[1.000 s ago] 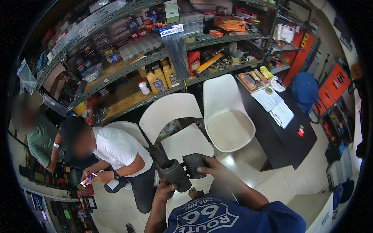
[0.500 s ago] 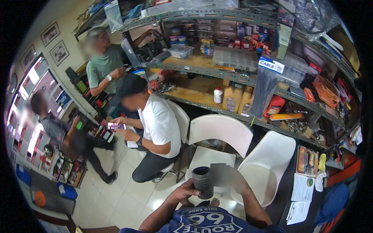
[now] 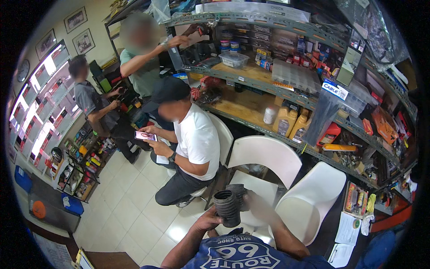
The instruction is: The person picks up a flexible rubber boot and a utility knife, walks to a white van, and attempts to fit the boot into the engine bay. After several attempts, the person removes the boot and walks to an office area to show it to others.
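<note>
A dark grey ribbed rubber hose (image 3: 227, 208) stands upright in front of my chest, its open round end facing up. My left hand (image 3: 209, 221) is closed round its left side. Just behind it and to the right is a second dark ribbed hose piece (image 3: 242, 193), tilted. My right hand (image 3: 260, 207) grips this one from the right, though the hand is blurred and its fingers barely show. The two ribbed pieces overlap in view, and I cannot tell whether they touch.
White chairs (image 3: 268, 154) stand just ahead. Behind them, a metal shelf (image 3: 251, 123) holds bottles, boxes and tools. A seated person (image 3: 195, 139) with a phone is at left; two people stand beyond. Papers (image 3: 347, 228) lie on a dark surface at right.
The view has swung left. The ribbed hose in my left hand has tipped, and the piece in my right hand has turned, now showing its ribs. A standing person's arm has risen toward the shelf.
</note>
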Motion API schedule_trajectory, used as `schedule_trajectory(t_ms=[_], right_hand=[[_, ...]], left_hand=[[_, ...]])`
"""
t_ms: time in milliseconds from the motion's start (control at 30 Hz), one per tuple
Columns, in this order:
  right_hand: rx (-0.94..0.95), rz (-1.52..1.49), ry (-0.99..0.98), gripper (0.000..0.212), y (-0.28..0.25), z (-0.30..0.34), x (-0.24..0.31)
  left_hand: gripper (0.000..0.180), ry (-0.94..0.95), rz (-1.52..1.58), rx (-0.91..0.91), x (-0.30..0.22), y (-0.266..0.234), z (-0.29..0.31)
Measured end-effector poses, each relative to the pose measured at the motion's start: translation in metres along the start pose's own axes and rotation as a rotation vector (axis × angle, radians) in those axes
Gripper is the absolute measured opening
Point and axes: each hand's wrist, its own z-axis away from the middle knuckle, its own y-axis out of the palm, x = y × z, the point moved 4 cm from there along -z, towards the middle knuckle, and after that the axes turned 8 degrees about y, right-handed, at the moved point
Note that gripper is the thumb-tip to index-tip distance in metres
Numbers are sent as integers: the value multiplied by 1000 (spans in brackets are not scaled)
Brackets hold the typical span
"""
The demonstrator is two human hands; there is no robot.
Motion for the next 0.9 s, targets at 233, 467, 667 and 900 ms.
schedule_trajectory(t_ms=[233, 467, 667, 900], right_hand=[[50, -36, -28, 53, 43, -26, 53], [172, -21, -170, 62, 87, -58, 101], [323, -23, -303, 71, 103, -87, 123], [378, -53, -466, 65, 67, -143, 133]], left_hand=[[111, 91, 34, -59, -35, -48, 25], [114, 189, 162, -114, -85, -92, 60], [117, 283, 126, -301, -107, -109, 78], [113, 505, 82, -338, -124, -122, 40]])
